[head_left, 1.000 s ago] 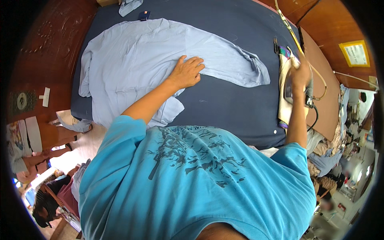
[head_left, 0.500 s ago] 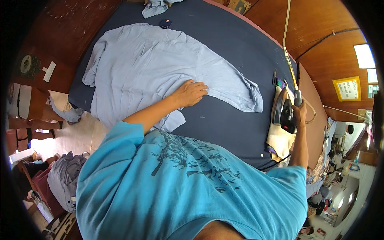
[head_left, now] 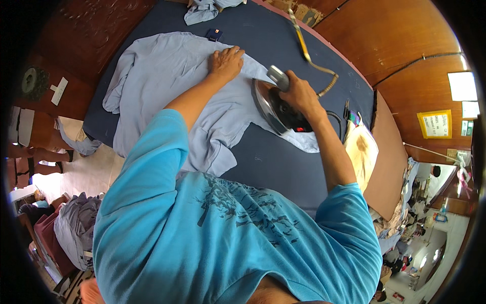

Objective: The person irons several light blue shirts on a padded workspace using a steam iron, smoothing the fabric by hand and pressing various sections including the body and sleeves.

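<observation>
A light-blue long-sleeved garment [head_left: 162,81] lies spread and slightly wrinkled on the dark navy ironing surface [head_left: 283,167]. My left hand [head_left: 226,64] rests palm down on its far edge, fingers stretched out and holding nothing. My right hand [head_left: 302,95] is wrapped round the handle of a steam iron [head_left: 271,109], which is over the sleeve at the garment's right. The iron hides much of that sleeve; only the cuff end [head_left: 306,143] shows past it. Whether the soleplate touches the cloth I cannot tell.
A yellow hose [head_left: 304,45] and coiled cord run to the iron from the far side. A cream scorched pad [head_left: 360,152] lies at the right edge. Another blue cloth [head_left: 201,12] and a small dark-blue item [head_left: 214,34] lie at the far side. Wooden walls border the surface.
My right hand has lifted the iron off the cream pad and brought it left over the sleeve. My left hand has slid away from me to the garment's far edge.
</observation>
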A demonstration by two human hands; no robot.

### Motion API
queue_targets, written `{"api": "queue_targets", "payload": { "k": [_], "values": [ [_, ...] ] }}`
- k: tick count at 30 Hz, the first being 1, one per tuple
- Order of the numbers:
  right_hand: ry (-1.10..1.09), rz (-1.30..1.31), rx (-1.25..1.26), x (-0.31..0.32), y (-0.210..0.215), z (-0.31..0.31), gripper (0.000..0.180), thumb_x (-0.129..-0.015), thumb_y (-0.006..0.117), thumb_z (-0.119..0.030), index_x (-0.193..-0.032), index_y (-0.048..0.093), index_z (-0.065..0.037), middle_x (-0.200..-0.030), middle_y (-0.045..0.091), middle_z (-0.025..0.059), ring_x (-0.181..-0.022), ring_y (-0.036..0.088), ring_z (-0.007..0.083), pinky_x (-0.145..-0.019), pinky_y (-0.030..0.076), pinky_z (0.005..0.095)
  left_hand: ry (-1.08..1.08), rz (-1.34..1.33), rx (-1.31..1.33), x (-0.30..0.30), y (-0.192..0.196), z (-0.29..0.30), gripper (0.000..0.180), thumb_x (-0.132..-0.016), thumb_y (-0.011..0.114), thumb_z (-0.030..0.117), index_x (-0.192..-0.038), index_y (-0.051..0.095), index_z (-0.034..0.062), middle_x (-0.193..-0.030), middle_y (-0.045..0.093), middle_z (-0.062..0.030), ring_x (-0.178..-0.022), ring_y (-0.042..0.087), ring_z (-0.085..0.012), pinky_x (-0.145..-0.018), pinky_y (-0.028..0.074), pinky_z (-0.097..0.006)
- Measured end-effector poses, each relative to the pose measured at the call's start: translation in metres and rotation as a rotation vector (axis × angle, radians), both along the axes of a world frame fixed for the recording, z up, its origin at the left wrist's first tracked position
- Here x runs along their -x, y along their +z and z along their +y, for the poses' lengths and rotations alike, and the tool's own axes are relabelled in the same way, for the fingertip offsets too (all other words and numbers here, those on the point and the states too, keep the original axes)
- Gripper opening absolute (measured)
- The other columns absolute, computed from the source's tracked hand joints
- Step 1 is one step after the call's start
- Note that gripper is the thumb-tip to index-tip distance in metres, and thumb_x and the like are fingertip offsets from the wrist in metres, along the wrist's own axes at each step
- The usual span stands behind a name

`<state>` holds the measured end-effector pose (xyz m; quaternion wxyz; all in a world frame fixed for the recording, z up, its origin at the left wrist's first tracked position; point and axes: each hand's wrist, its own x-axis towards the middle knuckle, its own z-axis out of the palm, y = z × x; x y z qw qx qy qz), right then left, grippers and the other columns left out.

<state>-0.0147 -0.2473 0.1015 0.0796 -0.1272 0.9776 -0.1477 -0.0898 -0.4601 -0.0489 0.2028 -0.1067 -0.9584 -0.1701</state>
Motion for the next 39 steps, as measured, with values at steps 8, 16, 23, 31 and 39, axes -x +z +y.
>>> {"api": "queue_targets", "payload": {
  "k": [8, 16, 23, 31, 39],
  "values": [
    [-0.056, 0.115, -0.011, 0.072, -0.014, -0.049, 0.051, -0.078, 0.057, -0.049, -0.095, 0.063, -0.002, -0.085, 0.064, 0.0235, -0.085, 0.062, 0.0384, -0.075, 0.049, 0.0431, 0.089, -0.162, 0.137, 0.031, -0.008, -0.021, 0.035, -0.09, 0.046, 0.033, -0.124, 0.053, 0.0288, -0.125, 0.047, 0.0017, -0.111, 0.045, -0.0178, -0.092, 0.031, -0.043],
    [-0.002, 0.118, -0.02, 0.1, -0.018, -0.073, 0.054, -0.082, 0.051, -0.052, -0.096, 0.063, -0.002, -0.089, 0.065, 0.0217, -0.088, 0.063, 0.0366, -0.079, 0.05, 0.0417, 0.204, 0.003, -0.151, 0.032, -0.014, -0.046, 0.034, -0.09, 0.048, 0.029, -0.122, 0.055, 0.0198, -0.12, 0.053, -0.0032, -0.104, 0.052, -0.0213, -0.091, 0.035, -0.042],
    [0.158, 0.134, 0.122, 0.116, -0.04, -0.063, 0.055, -0.082, 0.051, -0.052, -0.105, 0.061, -0.003, -0.097, 0.064, 0.0214, -0.092, 0.061, 0.0359, -0.08, 0.047, 0.0447, -0.684, 0.426, -1.21, -0.119, 0.211, -0.03, 0.04, -0.084, 0.061, 0.038, -0.098, 0.06, 0.0014, -0.092, 0.062, -0.0077, -0.082, 0.059, -0.0153, -0.075, 0.048, -0.029],
    [0.236, 0.155, 0.045, 0.107, -0.034, -0.057, 0.055, -0.076, 0.063, -0.046, -0.096, 0.056, 0.005, -0.085, 0.061, 0.0284, -0.087, 0.061, 0.0412, -0.071, 0.048, 0.0418, -1.328, 0.197, -1.036, -0.255, 0.269, -0.004, 0.043, -0.084, 0.059, 0.041, -0.099, 0.06, 0.0008, -0.093, 0.061, -0.0099, -0.085, 0.058, -0.0188, -0.075, 0.047, -0.031],
    [0.189, 0.085, -0.002, 0.11, -0.038, -0.031, 0.053, -0.065, 0.074, -0.03, -0.101, 0.056, 0.005, -0.093, 0.062, 0.0266, -0.09, 0.062, 0.0365, -0.075, 0.048, 0.0398, -1.393, 0.05, -0.986, -0.286, 0.272, 0.015, 0.046, -0.083, 0.058, 0.043, -0.1, 0.06, 0.0002, -0.095, 0.061, -0.0121, -0.088, 0.057, -0.0222, -0.075, 0.047, -0.033]
  ]
}}
